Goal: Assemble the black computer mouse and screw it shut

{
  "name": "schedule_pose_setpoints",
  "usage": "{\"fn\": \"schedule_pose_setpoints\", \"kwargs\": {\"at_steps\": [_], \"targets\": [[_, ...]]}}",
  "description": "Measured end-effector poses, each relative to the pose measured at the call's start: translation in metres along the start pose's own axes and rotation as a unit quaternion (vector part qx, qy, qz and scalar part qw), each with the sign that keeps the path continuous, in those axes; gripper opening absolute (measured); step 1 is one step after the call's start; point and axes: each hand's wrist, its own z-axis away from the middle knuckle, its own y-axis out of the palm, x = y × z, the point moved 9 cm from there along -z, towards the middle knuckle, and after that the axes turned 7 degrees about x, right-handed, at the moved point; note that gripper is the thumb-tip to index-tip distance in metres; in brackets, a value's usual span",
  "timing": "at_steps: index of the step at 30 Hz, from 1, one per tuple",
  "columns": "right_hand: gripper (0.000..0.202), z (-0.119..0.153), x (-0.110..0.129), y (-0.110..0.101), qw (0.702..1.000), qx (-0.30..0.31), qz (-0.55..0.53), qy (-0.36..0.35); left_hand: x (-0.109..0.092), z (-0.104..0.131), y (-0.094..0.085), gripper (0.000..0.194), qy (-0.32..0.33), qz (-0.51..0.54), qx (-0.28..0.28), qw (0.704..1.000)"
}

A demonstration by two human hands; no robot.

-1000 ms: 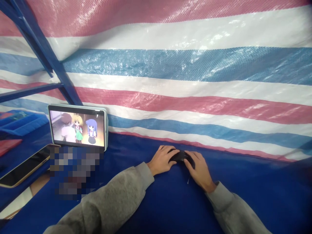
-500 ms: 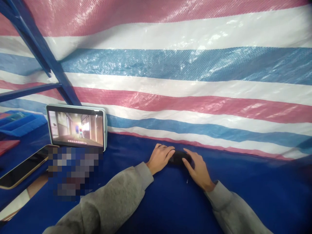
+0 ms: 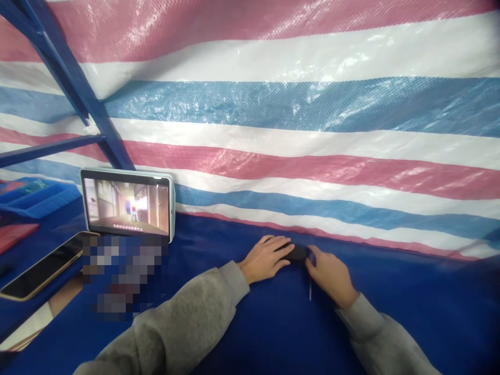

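A small dark, rounded object (image 3: pixel 297 253) lies on the blue table surface, its left part covered by fingers. My left hand (image 3: pixel 267 258) rests over it from the left, fingers bent across its top and the thumb along its near side. On the right, my right hand (image 3: pixel 332 273) has thumb and fingers pinched together close to the object's right end. From that pinch a thin screwdriver-like tool (image 3: pixel 310 290) sticks out, its pale, narrow shaft pointing toward me. Its dark bluish handle end is mostly hidden by the fingers.
A tablet (image 3: pixel 127 205) playing a video stands at the left, with a phone (image 3: pixel 47 268) lying before it. Blue trays (image 3: pixel 42 200) and a red item (image 3: pixel 17 235) lie farther left. A striped tarp (image 3: pixel 292 172) hangs behind the table, beside a blue metal frame (image 3: pixel 74 78).
My right hand has closed from a loose curve around the dark object into a pinch, and more of the thin shaft shows. The left hand has shifted right over the object. The view moved slightly.
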Motion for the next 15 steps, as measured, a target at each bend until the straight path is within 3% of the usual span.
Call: {"fn": "schedule_pose_setpoints", "kwargs": {"at_steps": [3,7,11,13,15], "targets": [[0.029,-0.007,0.000,-0.016,1.000,-0.006,-0.001,-0.014,0.000,0.000,0.002,0.041,0.001,-0.012,-0.001,1.000],[0.037,-0.018,0.002,-0.090,0.982,-0.126,-0.126,-0.060,0.001,-0.001,0.004,0.040,-0.005,-0.010,-0.002,1.000],[0.033,-0.014,0.019,-0.151,0.967,-0.177,-0.147,-0.109,0.002,-0.001,0.003,0.042,-0.006,-0.005,-0.007,1.000],[0.033,-0.008,0.028,-0.161,0.964,-0.178,-0.150,-0.132,0.002,0.000,0.003,0.042,-0.007,-0.004,-0.006,1.000],[0.032,-0.003,0.035,-0.156,0.961,-0.159,-0.163,-0.156,0.003,-0.001,0.002,0.041,-0.009,-0.003,-0.006,1.000]]}}
